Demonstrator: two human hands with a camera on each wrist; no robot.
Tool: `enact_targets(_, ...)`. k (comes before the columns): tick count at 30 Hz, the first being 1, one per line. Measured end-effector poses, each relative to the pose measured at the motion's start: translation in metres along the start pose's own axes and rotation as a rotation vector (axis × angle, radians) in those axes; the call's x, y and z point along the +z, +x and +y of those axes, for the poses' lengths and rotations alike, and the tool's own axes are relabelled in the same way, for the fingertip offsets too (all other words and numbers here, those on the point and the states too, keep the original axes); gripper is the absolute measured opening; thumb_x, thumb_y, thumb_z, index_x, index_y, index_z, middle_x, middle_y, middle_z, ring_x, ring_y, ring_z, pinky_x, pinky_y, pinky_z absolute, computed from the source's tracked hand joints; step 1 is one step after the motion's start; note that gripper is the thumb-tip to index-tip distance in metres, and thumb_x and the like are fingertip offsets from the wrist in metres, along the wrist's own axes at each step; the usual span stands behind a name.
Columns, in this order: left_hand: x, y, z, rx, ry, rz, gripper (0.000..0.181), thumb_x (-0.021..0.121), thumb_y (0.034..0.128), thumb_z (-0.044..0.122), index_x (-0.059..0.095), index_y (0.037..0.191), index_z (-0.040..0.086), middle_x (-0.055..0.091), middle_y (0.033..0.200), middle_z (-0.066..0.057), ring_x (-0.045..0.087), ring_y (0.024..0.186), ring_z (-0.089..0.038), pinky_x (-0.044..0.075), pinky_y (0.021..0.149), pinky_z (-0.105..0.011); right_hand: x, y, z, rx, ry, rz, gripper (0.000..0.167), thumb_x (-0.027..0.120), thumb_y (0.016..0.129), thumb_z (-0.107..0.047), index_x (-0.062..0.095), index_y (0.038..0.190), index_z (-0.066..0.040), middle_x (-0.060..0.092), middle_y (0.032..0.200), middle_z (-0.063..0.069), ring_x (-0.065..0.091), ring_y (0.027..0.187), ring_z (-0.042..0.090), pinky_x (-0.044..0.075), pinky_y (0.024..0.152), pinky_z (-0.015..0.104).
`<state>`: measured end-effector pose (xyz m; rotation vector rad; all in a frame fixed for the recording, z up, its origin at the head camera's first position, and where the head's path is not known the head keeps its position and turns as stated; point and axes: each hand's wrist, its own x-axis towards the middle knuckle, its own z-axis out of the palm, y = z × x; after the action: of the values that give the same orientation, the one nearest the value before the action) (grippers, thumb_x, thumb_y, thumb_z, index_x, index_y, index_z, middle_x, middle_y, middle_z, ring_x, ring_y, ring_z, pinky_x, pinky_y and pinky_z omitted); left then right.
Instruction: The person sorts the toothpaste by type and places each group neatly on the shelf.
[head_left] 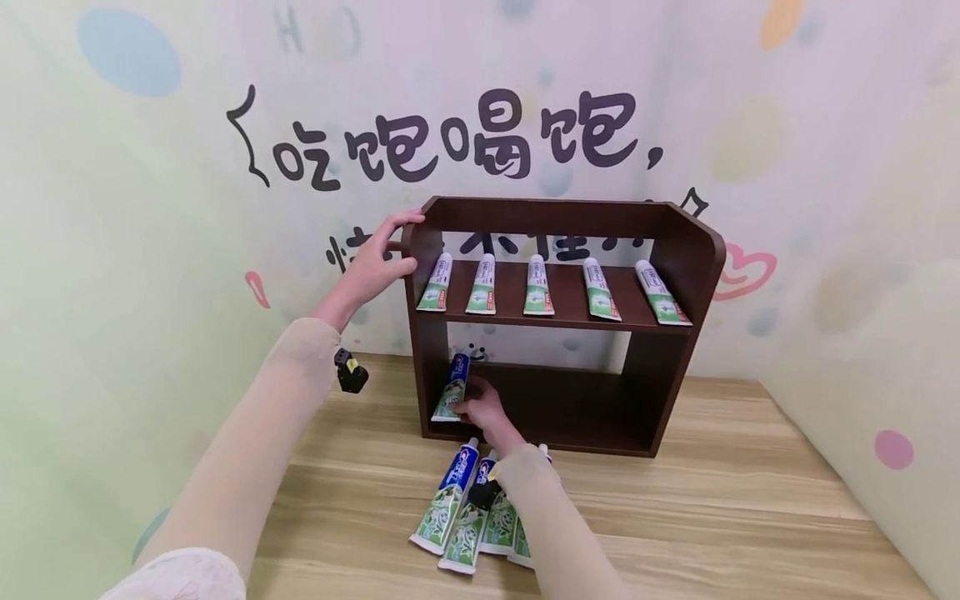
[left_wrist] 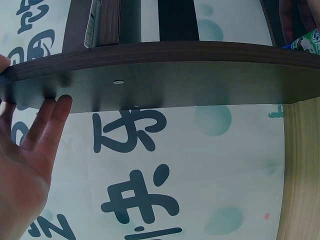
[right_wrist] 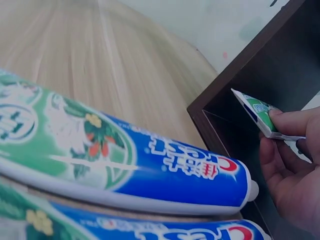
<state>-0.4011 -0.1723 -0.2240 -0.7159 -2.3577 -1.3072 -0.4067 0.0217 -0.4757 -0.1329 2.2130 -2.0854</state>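
A dark brown two-tier shelf (head_left: 525, 321) stands against the wall. My left hand (head_left: 371, 271) rests on its upper left side panel, with fairly straight fingers against the outer face in the left wrist view. Inside the lower compartment, at the left, my right hand (head_left: 483, 410) holds a blue-and-green toothpaste tube (head_left: 453, 387). The right wrist view has the thumb and fingers pinching that tube (right_wrist: 255, 111) near its flat end. In front of the shelf lie several matching tubes (head_left: 446, 500), partly covered by the right forearm.
Several white-and-green toothpaste tubes (head_left: 537, 287) lie spaced in a row on the upper tier. The wood-grain tabletop (head_left: 345, 500) extends around the shelf. Behind it is a patterned wall (head_left: 480, 50) with large black lettering.
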Motion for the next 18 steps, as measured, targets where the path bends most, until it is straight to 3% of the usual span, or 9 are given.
enact_targets(9,0.0008,0.0016,-0.0007,0.002,-0.016,-0.01,0.06,0.057,0.0902,0.01,0.042,0.146,0.026,0.029,0.162,0.011,0.045,0.126,-0.034,0.046,0.095,-0.053,0.0005,0.0049,0.0029,0.032,0.026,0.022,0.062,0.068,0.085,0.001,0.045,0.142,-0.004,0.06,0.126,0.026,0.058,0.081,0.016,0.051,0.067,0.024)
enact_targets(18,0.0003,0.0011,-0.0042,-0.002,0.008,0.004,0.058,0.057,0.0897,0.012,0.044,0.143,0.031,0.031,0.16,0.017,0.046,0.124,-0.031,0.048,0.095,-0.052,0.0022,0.0066,0.0051,0.057,0.074,-0.002,0.06,0.065,0.085,0.003,0.047,0.142,-0.003,0.062,0.122,0.023,0.057,0.079,0.014,0.053,0.07,0.025)
